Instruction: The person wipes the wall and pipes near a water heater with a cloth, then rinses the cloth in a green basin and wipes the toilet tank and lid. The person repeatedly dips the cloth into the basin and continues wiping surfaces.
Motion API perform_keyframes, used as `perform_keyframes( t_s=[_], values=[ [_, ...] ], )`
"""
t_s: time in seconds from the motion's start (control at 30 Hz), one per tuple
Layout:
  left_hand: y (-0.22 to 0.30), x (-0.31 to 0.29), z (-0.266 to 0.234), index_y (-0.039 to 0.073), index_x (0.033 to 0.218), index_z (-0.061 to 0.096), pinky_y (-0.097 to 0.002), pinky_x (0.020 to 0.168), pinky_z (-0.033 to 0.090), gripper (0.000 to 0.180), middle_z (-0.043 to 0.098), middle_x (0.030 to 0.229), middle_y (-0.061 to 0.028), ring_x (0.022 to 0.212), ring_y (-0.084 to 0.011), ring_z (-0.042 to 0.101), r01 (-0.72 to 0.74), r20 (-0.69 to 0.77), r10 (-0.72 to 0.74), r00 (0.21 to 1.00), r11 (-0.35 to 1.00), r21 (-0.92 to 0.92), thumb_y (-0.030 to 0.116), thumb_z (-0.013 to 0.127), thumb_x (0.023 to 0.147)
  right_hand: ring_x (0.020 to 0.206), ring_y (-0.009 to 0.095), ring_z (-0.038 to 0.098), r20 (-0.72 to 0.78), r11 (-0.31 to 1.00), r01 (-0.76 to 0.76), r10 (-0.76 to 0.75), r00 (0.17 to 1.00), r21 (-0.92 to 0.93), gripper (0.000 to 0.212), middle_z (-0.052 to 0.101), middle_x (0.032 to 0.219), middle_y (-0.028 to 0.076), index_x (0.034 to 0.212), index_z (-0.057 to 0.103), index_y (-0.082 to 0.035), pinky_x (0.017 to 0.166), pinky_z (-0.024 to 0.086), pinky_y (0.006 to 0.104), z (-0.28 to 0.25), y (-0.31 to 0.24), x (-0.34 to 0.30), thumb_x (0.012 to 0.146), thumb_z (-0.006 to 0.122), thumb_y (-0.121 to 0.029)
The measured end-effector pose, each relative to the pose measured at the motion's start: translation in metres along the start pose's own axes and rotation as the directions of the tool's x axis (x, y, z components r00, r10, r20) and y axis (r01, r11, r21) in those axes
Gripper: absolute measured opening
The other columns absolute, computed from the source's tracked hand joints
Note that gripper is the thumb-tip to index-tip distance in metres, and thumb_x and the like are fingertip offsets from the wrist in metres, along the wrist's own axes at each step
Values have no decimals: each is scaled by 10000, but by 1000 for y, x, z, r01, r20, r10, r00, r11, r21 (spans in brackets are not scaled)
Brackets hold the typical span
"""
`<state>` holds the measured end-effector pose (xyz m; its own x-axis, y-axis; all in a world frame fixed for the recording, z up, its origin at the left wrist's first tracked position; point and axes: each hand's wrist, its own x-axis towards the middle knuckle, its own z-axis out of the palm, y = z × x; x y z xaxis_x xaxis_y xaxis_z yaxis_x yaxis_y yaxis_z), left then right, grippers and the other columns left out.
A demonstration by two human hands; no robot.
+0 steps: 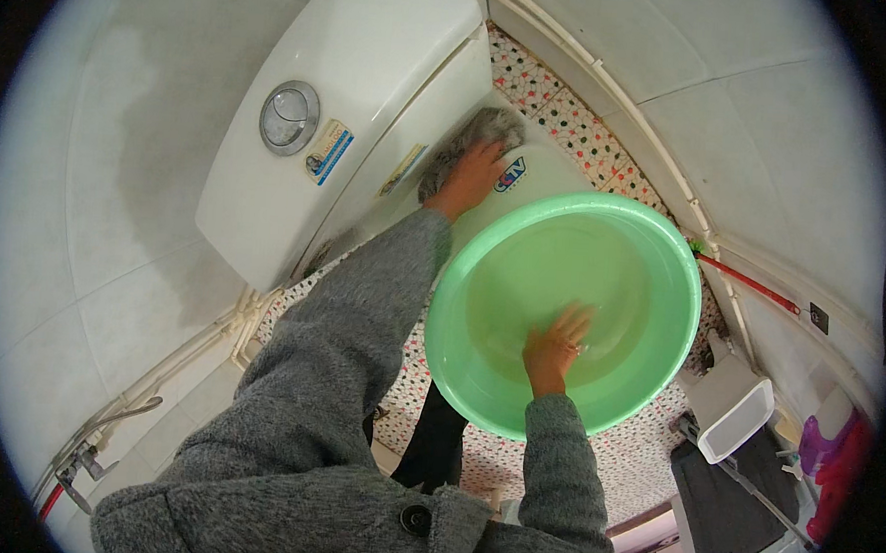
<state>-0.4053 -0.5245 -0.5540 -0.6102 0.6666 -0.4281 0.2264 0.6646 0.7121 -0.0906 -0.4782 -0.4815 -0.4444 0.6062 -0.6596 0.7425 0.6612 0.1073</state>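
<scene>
My left hand [470,178] presses and grips a fluffy grey cloth [451,155] against the back of the white toilet seat cover [546,170], close beside the tank. Most of its fingers show over the cloth. A large light-green basin [439,311] sits over the front of the toilet and holds slightly cloudy water [553,272]. Inside it is my right hand [557,351], palm down at the water, with nothing seen in it. Its fingers are stretched out and a little blurred at the tips.
The white toilet tank [384,73] with a round flush button [289,118] stands at left. Pipes [661,138] run along the right wall. A white bin [736,422], a dark mat [736,512] and a red-handled stick [753,283] are at right. Speckled tiles [591,134] cover the floor.
</scene>
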Motion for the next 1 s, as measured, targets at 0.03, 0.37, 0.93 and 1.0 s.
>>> perform_keyframes(
  t_s=[0.03,0.37,0.93,1.0],
  values=[
    [-23,-18,3,21,1403,410,-433,1120,278,525,374,1454,-234,1345,-387,351,-9,-55,7,998,999,-39,355,392,999,1411,413,189,19,1000,-2,2,1000,2,934,12,1559,268,1510,45,1,1019,359,558,-4,-2,0,896,561,-478],
    [-41,-114,3,57,1430,402,-404,1141,241,536,384,1477,-175,1389,-347,304,49,-37,-61,997,966,-255,394,328,1021,1416,401,179,90,999,-48,49,995,-10,966,39,1554,272,1508,72,4,1025,371,536,-3,-1,5,871,596,-498],
    [-71,-201,3,29,1406,429,-424,1138,255,599,430,1440,-175,1351,-332,364,253,-52,-260,964,961,-110,464,267,1027,1395,435,222,2,998,-7,8,1000,-58,920,71,1537,308,1499,72,29,1020,398,509,1,1,1,903,532,-500],
    [-67,-200,6,28,1399,439,-425,1132,263,593,437,1434,-177,1348,-332,368,214,-101,-229,968,966,-142,459,274,1027,1393,442,222,-19,999,-16,15,1000,-41,919,70,1535,313,1498,68,31,1023,397,507,2,1,1,905,538,-490]
  ],
)
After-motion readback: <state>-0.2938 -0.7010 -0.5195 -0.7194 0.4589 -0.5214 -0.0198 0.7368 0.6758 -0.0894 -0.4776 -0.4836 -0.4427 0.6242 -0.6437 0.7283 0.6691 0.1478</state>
